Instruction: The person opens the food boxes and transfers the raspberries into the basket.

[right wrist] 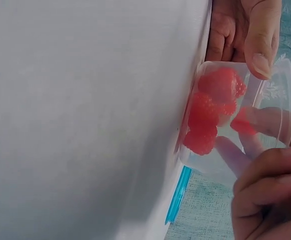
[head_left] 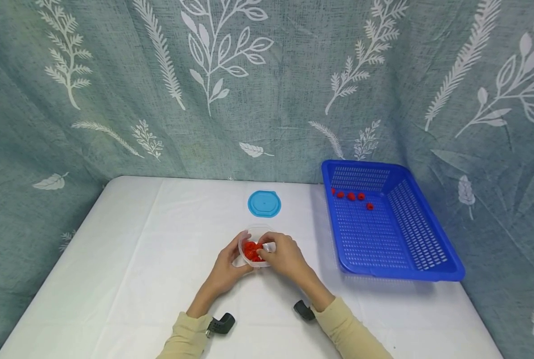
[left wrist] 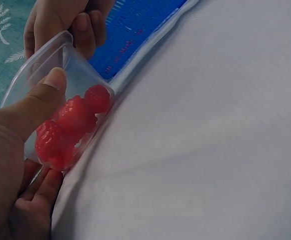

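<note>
A small clear plastic container (head_left: pixel 254 248) with several red raspberries (head_left: pixel 251 251) sits on the white table (head_left: pixel 159 259), held between both hands. My left hand (head_left: pixel 235 258) grips its left side, thumb (left wrist: pixel 49 86) on the rim, with the raspberries (left wrist: pixel 74 120) just below. My right hand (head_left: pixel 271 248) grips the right side. In the right wrist view its fingers (right wrist: pixel 250 119) show through the container (right wrist: pixel 265 100) wall beside the raspberries (right wrist: pixel 210 112). The left hand's thumb (right wrist: pixel 258 45) presses the far rim.
A round light-blue lid (head_left: pixel 264 204) lies flat just behind the container. A blue perforated basket (head_left: pixel 428 269) stands at the right of the table, with several raspberries (head_left: pixel 351 196) near its far end. A leaf-print curtain (head_left: pixel 267 85) hangs behind the table.
</note>
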The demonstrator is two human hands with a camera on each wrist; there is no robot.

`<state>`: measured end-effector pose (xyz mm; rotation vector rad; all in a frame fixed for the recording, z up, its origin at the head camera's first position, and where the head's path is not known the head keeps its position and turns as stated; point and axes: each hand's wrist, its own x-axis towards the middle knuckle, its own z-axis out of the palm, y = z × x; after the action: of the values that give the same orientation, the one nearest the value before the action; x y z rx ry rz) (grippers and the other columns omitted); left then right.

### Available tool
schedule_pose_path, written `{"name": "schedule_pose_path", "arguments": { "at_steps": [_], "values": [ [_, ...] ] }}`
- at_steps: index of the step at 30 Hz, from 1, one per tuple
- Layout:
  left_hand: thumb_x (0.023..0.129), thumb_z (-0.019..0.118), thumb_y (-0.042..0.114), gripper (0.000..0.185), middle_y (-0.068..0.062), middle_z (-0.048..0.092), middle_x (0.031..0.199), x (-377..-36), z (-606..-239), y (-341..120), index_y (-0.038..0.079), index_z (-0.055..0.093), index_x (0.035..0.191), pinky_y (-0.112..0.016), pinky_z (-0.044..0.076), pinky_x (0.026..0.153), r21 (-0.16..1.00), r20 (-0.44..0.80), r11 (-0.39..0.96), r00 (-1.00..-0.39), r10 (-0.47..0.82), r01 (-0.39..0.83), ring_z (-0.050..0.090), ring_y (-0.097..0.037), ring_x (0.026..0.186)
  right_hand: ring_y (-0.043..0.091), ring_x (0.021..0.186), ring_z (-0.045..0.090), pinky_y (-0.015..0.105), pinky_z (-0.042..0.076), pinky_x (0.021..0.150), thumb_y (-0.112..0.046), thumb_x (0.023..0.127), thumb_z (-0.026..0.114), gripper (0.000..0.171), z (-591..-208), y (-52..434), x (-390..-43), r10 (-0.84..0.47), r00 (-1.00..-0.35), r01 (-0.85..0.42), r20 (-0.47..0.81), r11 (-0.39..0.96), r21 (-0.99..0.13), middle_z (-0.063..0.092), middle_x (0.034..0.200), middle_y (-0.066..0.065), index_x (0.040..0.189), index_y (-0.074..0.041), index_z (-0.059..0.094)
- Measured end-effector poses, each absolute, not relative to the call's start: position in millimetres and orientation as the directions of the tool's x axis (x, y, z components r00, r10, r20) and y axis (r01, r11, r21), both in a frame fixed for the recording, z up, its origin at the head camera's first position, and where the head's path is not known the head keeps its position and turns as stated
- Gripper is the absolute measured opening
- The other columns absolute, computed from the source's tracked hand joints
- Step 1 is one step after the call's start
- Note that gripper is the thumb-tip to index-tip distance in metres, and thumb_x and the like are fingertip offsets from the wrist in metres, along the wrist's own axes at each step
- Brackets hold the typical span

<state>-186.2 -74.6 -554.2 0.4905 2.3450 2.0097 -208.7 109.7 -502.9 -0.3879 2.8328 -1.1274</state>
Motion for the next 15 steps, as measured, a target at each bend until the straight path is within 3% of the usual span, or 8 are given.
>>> {"name": "schedule_pose_path", "arguments": {
  "at_steps": [7,12,15],
  "values": [
    [0.081,0.081,-0.002,0.088,-0.018,0.050,0.152,-193.0,-571.3,-78.3,0.010,0.038,0.157,-0.049,0.037,0.119,0.964,0.198,0.120,-0.945,0.259,0.235,0.046,-0.035,0.143,0.028,0.099,0.067,0.052,0.053,0.093,-0.009,0.085,0.079,0.011,-501.6,113.1,-206.4,-0.245,-0.966,-0.224,0.080,0.643,-0.732,0.076,0.094,0.001,0.096,-0.011,0.075],
    [0.082,0.082,0.001,0.087,-0.018,0.050,0.152,-194.0,-573.1,-79.0,0.009,0.038,0.157,-0.049,0.037,0.119,0.959,0.217,0.121,-0.937,0.275,0.257,0.045,-0.035,0.144,0.024,0.094,0.068,0.042,0.057,0.087,-0.006,0.084,0.080,0.009,-502.1,116.6,-205.8,-0.257,-0.963,-0.226,0.087,0.585,-0.779,0.075,0.086,-0.001,0.091,-0.010,0.076],
    [0.083,0.082,0.003,0.087,-0.017,0.050,0.152,-194.1,-573.0,-78.5,0.009,0.037,0.157,-0.049,0.037,0.119,0.955,0.218,0.138,-0.937,0.274,0.263,0.046,-0.034,0.143,0.022,0.087,0.066,0.030,0.056,0.074,-0.007,0.085,0.079,0.011,-501.8,117.7,-205.7,-0.268,-0.959,-0.236,0.091,0.582,-0.778,0.074,0.084,-0.001,0.096,-0.009,0.076]
  ]
}}
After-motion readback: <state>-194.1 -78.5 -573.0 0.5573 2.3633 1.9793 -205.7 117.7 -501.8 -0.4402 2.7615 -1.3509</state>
